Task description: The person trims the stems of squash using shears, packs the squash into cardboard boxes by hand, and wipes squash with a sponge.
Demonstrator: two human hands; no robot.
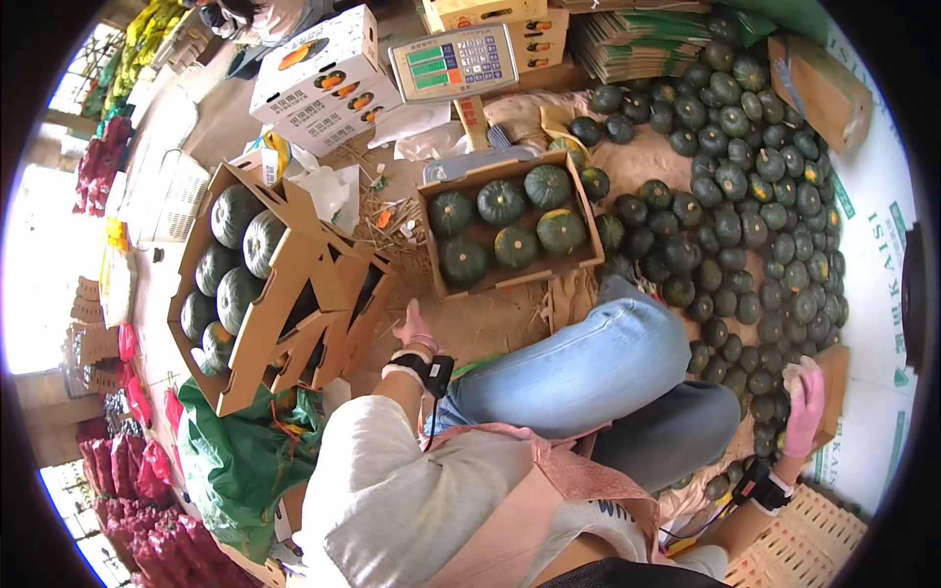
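On the scale in front of me rests an open cardboard box (pixel 596 259) holding several dark green pumpkins (pixel 501 202). My left hand (pixel 416 325), in a pink glove, is between that box and the stacked boxes at left; its fingers are partly spread and nothing shows in them. Far to the right, my right hand (pixel 805 404), also pink-gloved, is raised beside a brown cardboard piece (pixel 831 392) at the edge of the pumpkin pile (pixel 753 227). Whether its fingers touch the cardboard is unclear.
Stacked boxes of pumpkins (pixel 247 323) stand at left above a green sack (pixel 230 461). The scale display (pixel 453 65) and white printed cartons (pixel 323 83) are ahead. Flattened cartons (pixel 637 44) lie at the back. A cream plastic crate (pixel 799 539) sits at lower right.
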